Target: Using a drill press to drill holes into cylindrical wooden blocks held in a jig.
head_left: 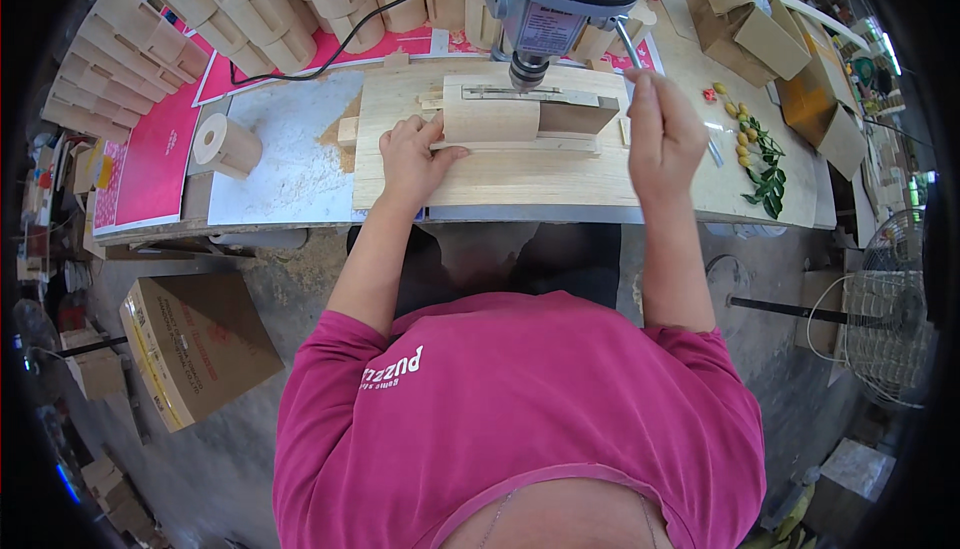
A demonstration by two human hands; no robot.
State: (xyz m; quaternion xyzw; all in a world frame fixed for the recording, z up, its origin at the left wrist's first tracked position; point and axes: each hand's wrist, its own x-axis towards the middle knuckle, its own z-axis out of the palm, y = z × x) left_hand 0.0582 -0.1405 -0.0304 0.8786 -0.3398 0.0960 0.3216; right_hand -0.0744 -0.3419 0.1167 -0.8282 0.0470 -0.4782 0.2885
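A drill press [540, 19] with a grey and black head stands at the back of the bench, its chuck [528, 71] pointing down. Under the chuck, a pale wooden cylinder [490, 121] lies on its side in a wooden jig [520, 146]. A brown block [572, 119] sits to its right in the same jig. My left hand [412, 154] is closed at the cylinder's left end, thumb along the jig's front strip. My right hand [662, 134] is raised and wrapped round the drill press's metal lever [630, 44]. Whether a bit touches the wood, I cannot tell.
One wooden cylinder with a hole [228, 145] stands at the left on a white sheet dusted with sawdust [290, 159]. Stacks of wooden cylinders [235, 9] line the back. Small yellow fruits and green leaves [765, 174] lie right. Cardboard boxes [745, 24] stand behind them; a black cable [370, 19] crosses the bench.
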